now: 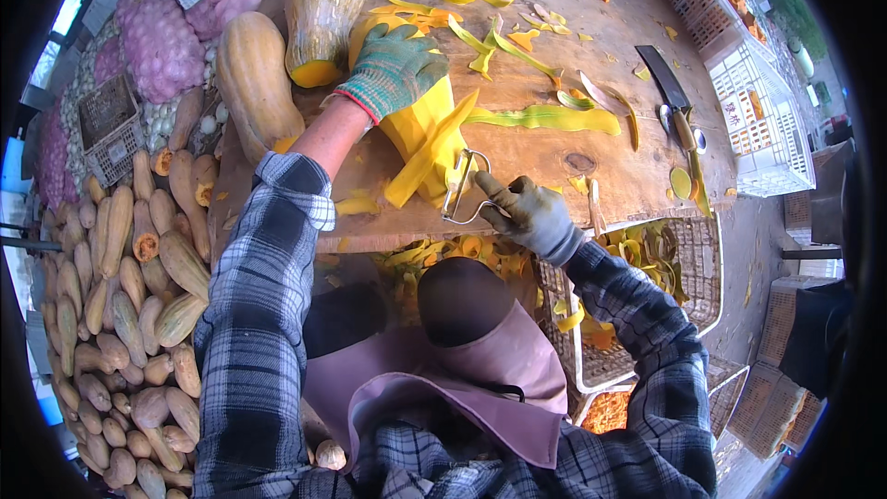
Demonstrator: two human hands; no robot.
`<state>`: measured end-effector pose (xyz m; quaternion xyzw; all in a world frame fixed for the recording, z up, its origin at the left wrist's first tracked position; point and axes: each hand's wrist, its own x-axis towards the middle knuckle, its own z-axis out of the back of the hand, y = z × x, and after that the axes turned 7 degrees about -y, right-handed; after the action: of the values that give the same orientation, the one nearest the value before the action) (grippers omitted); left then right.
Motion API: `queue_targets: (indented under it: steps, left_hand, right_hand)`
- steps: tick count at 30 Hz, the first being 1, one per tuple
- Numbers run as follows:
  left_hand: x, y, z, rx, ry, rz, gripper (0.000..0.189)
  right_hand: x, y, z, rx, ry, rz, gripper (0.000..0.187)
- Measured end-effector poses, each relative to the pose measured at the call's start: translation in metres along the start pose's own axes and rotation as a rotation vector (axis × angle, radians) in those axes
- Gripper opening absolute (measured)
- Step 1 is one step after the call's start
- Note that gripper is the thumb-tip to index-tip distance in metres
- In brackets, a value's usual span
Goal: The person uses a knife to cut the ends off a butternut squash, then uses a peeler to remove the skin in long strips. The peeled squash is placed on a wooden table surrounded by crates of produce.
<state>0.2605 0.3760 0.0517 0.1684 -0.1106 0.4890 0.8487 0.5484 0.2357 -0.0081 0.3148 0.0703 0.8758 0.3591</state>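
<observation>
A partly peeled winter squash (409,126), its flesh bright yellow, lies on the wooden table in front of me. My left hand (398,66), in a green and grey knit glove, grips it from above near its far end. Over its near end hang broad yellow strips of peel (433,152). My right hand (532,216), in a stained grey glove, holds a wide metal peeler (457,187) by its handle. The peeler's blade is at the squash's near end; I cannot tell whether it touches. Two unpeeled squashes, a tan one (255,80) and a mottled one (326,7), lie to the left.
Peel scraps (547,118) litter the wooden table (527,159). A cleaver (669,80) lies at its right side. Crates of peel (700,270) stand below the near edge. Many squashes (132,319) are heaped at left, near net sacks (156,34). White crates (755,118) stand at right.
</observation>
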Motion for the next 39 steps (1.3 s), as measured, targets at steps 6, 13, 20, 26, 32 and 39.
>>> queue_targets:
  steps: [6,13,20,26,32,39]
  left_hand:
    - [-0.003,-0.004,0.001,-0.009,-0.049,-0.003,0.027]
    - [0.016,-0.010,0.008,0.060,0.121,-0.005,0.029]
    - [-0.006,-0.003,-0.005,-0.018,-0.091,-0.003,0.027]
    - [0.012,0.012,0.005,-0.070,0.017,-0.039,0.029]
    - [0.015,0.022,-0.005,0.034,0.092,-0.052,0.034]
    - [0.009,0.021,-0.005,-0.148,-0.034,0.094,0.032]
  right_hand:
    - [-0.051,-0.022,0.044,-0.175,-0.001,-0.171,0.063]
    - [0.023,0.010,0.018,-0.069,0.064,0.165,0.059]
    - [-0.040,-0.035,0.052,-0.215,-0.056,-0.100,0.063]
    - [0.058,0.022,0.024,0.039,0.111,-0.128,0.058]
    - [0.035,0.035,0.047,-0.122,0.277,-0.234,0.057]
    - [-0.002,0.025,0.072,0.072,0.088,-0.446,0.054]
